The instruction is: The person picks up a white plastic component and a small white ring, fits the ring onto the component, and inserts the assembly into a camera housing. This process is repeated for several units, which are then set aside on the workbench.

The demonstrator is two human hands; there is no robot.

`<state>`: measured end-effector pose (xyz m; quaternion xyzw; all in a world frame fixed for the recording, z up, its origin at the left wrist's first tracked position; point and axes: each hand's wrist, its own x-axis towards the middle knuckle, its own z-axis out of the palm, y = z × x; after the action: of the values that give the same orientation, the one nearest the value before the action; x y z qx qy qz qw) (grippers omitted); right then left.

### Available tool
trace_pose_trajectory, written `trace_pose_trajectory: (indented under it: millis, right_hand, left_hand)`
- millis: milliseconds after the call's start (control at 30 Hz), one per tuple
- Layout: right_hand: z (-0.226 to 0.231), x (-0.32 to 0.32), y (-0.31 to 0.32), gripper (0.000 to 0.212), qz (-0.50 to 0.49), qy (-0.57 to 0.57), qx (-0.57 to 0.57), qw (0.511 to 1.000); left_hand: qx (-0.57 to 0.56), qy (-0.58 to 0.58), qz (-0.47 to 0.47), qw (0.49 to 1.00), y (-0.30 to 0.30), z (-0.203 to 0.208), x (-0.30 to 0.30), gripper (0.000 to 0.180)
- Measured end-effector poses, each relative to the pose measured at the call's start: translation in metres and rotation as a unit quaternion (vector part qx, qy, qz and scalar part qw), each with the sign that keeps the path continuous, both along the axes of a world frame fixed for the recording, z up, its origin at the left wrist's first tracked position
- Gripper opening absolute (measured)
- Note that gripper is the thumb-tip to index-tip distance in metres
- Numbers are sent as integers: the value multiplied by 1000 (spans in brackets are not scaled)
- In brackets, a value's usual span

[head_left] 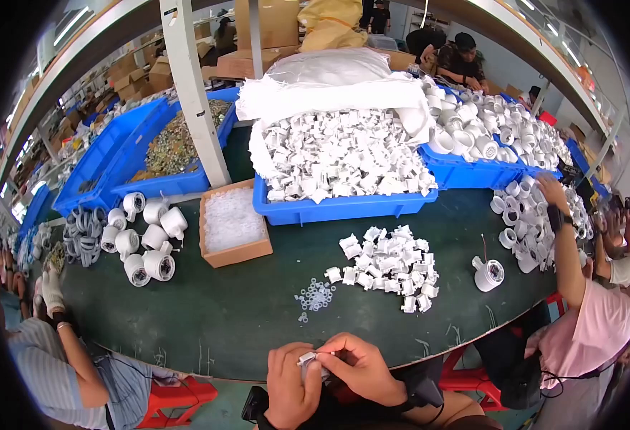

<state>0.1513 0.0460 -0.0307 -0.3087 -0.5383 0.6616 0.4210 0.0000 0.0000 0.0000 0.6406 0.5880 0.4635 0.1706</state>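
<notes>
Near the table's front edge, my left hand (291,383) is closed around a small white plastic part (306,358). My right hand (361,369) meets it from the right, its thumb and index finger pinched at the same part. The fingers cover most of the part, so its full shape is hidden. Just beyond my hands lies a small heap of translucent white rings (315,295). To the right of the rings spreads a loose pile of white plastic brackets (395,266).
A blue bin (344,210) heaped with white brackets stands beyond the pile, beside a cardboard box (237,256) of small clear pieces. White round housings (159,265) sit left; a single housing (488,274) sits right. Co-workers flank me, one reaching with a bare arm (569,247).
</notes>
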Motion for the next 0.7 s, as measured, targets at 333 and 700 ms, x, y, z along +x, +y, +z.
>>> trace_pose_trajectory:
  millis: [333,700]
  right_hand:
    - [29,21,3,17,68,63,-207,974]
    - [27,99,56,23,-317,-486,356,732]
  left_hand:
    - [23,4,-56,998,9,-3,-3,11]
    - [15,36,-17,999,10,-2,-2,7]
